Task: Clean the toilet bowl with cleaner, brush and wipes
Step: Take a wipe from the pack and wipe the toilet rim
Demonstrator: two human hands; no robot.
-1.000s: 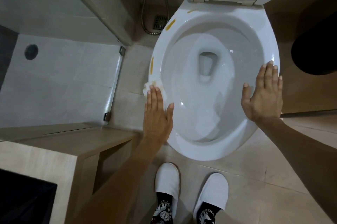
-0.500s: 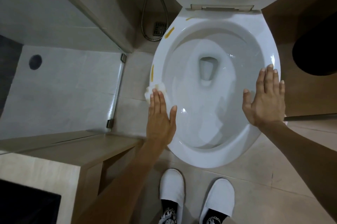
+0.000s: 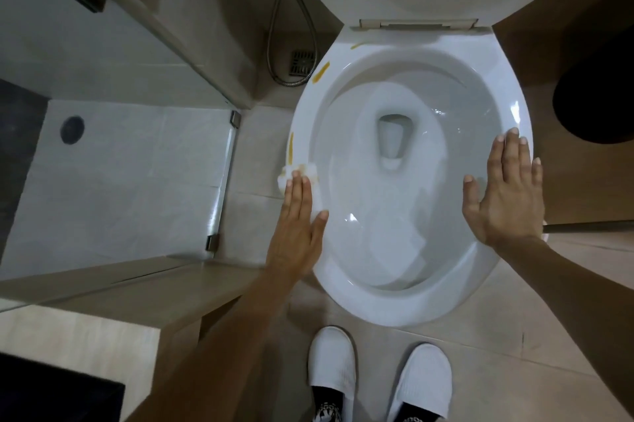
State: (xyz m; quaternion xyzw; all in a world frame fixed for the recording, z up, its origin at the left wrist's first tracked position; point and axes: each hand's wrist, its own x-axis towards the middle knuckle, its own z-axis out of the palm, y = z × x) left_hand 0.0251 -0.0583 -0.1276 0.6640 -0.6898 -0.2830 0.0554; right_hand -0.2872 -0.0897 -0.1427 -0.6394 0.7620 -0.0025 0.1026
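Our left hand (image 3: pixel 297 215), fingers straight and together, presses a stained white wipe (image 3: pixel 299 172) onto the toilet bowl (image 3: pixel 394 305) left rim, just below a yellow streak (image 3: pixel 291 151). Our right hand (image 3: pixel 507 191) lies flat, fingers extended, on the right rim.

the toilet bowl (image 3: pixel 394 305) is white, with yellow-orange streaks (image 3: pixel 320 72) on its left rim. my wipe (image 3: pixel 302 172) there is white, stained yellow. below the bowl, my slippers (image 3: pixel 331 365) are white over black-and-white patterned socks (image 3: pixel 327 411).
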